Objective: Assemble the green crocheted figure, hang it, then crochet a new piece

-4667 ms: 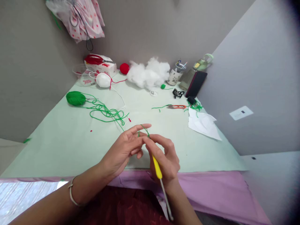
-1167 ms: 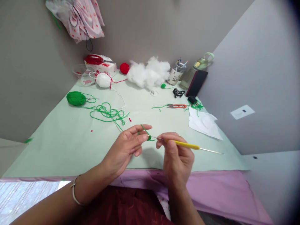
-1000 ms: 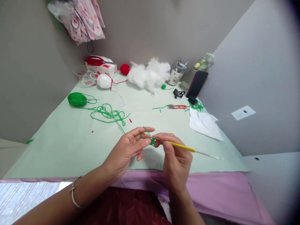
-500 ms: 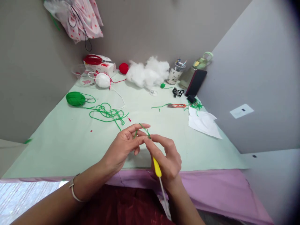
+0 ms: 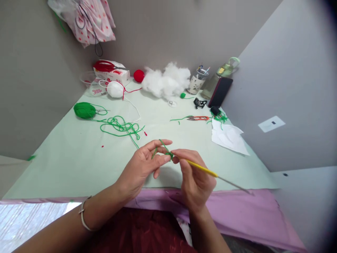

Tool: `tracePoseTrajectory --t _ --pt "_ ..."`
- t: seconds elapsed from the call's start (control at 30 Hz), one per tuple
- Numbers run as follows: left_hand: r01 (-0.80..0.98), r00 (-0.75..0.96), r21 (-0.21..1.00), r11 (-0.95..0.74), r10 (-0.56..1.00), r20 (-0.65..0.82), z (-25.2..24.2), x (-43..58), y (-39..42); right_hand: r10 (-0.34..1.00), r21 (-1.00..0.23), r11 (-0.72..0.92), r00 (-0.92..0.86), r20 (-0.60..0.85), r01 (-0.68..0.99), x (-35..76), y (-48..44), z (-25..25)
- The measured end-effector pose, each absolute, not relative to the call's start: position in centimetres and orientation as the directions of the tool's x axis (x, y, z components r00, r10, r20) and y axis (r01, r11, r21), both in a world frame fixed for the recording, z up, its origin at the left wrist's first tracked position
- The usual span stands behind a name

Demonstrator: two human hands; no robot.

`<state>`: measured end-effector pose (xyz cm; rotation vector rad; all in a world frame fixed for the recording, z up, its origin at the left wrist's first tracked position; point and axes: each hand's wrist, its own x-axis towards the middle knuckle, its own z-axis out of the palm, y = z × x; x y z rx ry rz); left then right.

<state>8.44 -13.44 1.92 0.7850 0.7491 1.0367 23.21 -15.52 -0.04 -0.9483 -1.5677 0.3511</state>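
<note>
Between the thumb and fingers of my left hand (image 5: 143,163) is a small green crochet piece (image 5: 170,154), mostly covered by the fingertips. Green yarn passes over the raised index finger of that hand. My right hand (image 5: 197,175) grips a crochet hook (image 5: 202,168) with a yellow handle and a grey metal shaft that sticks out to the right. Its front tip meets the green piece, though the exact contact is too small to make out. From my left hand the yarn runs back to a loose green tangle (image 5: 122,126) and a green yarn ball (image 5: 84,110).
Orange thread snips (image 5: 198,118), a black claw clip (image 5: 200,103) and white paper (image 5: 228,137) lie to the right. White stuffing (image 5: 165,81) sits at the back, beside a red yarn ball (image 5: 139,76). A phone (image 5: 221,92) leans against a bottle (image 5: 210,86). Red scissors (image 5: 105,66) rest on a box.
The crochet hook has swung from pointing down toward me to slanting out to the right. My right hand has turned and shifted rightward; my left hand has moved slightly right.
</note>
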Motion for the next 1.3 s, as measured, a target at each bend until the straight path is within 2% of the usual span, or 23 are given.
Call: tracePoseTrajectory --t 0.1,0.13,0.17,0.23,0.3,0.37,0.43,0.5,0.7,0.8,0.9,0.97,1.03,1.07,1.13,1.23,1.3 --pt "-0.489 0.339 0.795 0.358 0.918 -0.205 1.7 8.6 -13.4 0.583 -0.441 0.668 -0.054 0.811 0.599 23.3 -15.9 -0.8" --pt "-0.508 0.368 0.763 0.399 0.902 -0.226 1.7 8.5 -13.4 0.569 -0.414 0.666 -0.064 0.820 0.621 23.3 -16.0 -0.9" --pt "-0.526 0.395 0.729 0.438 0.885 -0.247 1.6 8.4 -13.3 0.580 -0.436 0.662 -0.047 0.813 0.610 23.4 -16.0 -0.9" --pt "-0.558 0.420 0.671 0.488 0.864 -0.278 1.7 8.2 -13.1 0.653 -0.592 0.635 0.065 0.754 0.496 23.6 -15.9 -0.4" --pt "-0.591 0.397 0.651 0.476 0.874 -0.279 1.8 8.1 -13.0 0.742 -0.762 0.584 0.198 0.641 0.280 23.6 -15.7 0.1" --pt "-0.597 0.362 0.675 0.433 0.897 -0.256 2.0 8.1 -13.1 0.811 -0.842 0.534 0.234 0.536 0.078 23.4 -15.5 0.6" --pt "-0.568 0.348 0.723 0.393 0.911 -0.222 2.0 8.3 -13.2 0.856 -0.870 0.492 0.175 0.487 0.015 23.2 -15.3 0.7" --pt "-0.528 0.355 0.763 0.373 0.913 -0.200 2.0 8.4 -13.3 0.872 -0.882 0.468 0.136 0.470 0.042 23.1 -15.1 0.6" --pt "-0.462 0.338 0.826 0.323 0.925 -0.173 1.9 8.2 -13.3 0.903 -0.905 0.419 0.143 0.405 -0.081 23.8 -15.2 0.5" --pt "-0.421 0.270 0.868 0.262 0.950 -0.156 1.7 8.2 -13.3 0.830 -0.845 0.518 0.163 0.534 0.134 24.0 -15.6 0.4" --pt "-0.404 0.222 0.886 0.228 0.964 -0.147 1.6 8.3 -13.4 0.658 -0.596 0.666 0.023 0.753 0.449 23.9 -15.9 -0.3" --pt "-0.443 0.238 0.859 0.257 0.957 -0.164 1.6 8.5 -13.5 0.569 -0.412 0.690 -0.094 0.817 0.596 23.9 -15.9 -0.9" --pt "-0.495 0.318 0.798 0.343 0.927 -0.201 1.8 8.4 -13.5 0.536 -0.314 0.674 -0.149 0.831 0.669 23.8 -15.8 -1.3" --pt "-0.516 0.369 0.760 0.395 0.903 -0.219 1.9 8.4 -13.5 0.541 -0.323 0.669 -0.141 0.829 0.669 23.8 -15.7 -1.3" --pt "-0.547 0.437 0.688 0.477 0.864 -0.251 2.1 8.2 -13.4 0.589 -0.448 0.670 -0.055 0.806 0.592 23.8 -15.6 -1.0" --pt "-0.591 0.415 0.651 0.476 0.872 -0.260 2.2 8.1 -13.2 0.708 -0.715 0.618 0.162 0.687 0.327 23.6 -15.4 -0.1" --pt "-0.585 0.390 0.683 0.437 0.890 -0.235 2.2 8.3 -13.2 0.776 -0.804 0.570 0.211 0.595 0.169 23.4 -15.2 0.5"
